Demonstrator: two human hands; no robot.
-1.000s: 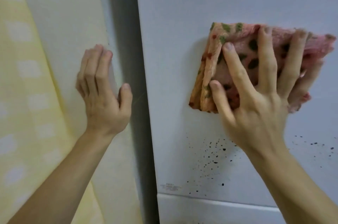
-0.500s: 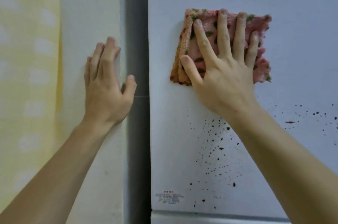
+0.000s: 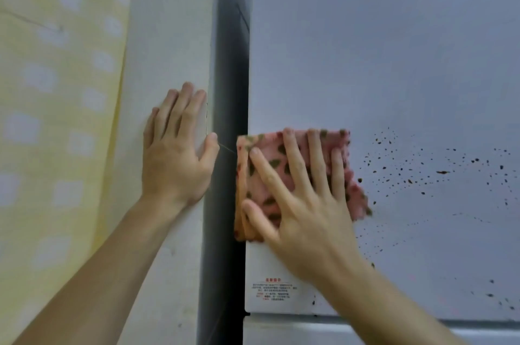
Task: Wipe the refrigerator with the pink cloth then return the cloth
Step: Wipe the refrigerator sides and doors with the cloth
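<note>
Hazard: my right hand [image 3: 306, 212], flat on the cloth [image 3: 268, 142] at the fridge [image 3: 380, 49] edge, may smear the perhaps-dried specks [image 3: 441, 172]; left hand [image 3: 174, 158] flat on wall [image 3: 168, 35]

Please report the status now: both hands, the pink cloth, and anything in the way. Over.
Left hand flat on wall, holds nothing. Right hand presses pink cloth on refrigerator door, near its left edge. Dark specks unwiped right of cloth; path unobstructed.

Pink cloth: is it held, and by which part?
Right hand presses the pink cloth, at its middle, flat to the refrigerator door; left hand holds nothing.
</note>
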